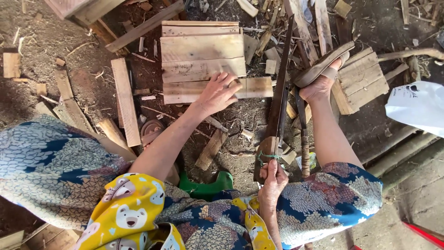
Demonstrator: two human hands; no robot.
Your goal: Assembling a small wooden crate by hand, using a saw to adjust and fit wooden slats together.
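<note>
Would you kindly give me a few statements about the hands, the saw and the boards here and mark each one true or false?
1. The left hand lies flat on the nearest plank of a wooden panel. True.
2. The right hand holds a hammer. False: it grips the wooden handle of a handsaw.
3. The saw blade runs along the right end of the nearest plank. True.
4. The panel lies on a workbench. False: it lies on dirt ground strewn with wood scraps.
5. A foot in a sandal is raised to the right of the saw. True.
</note>
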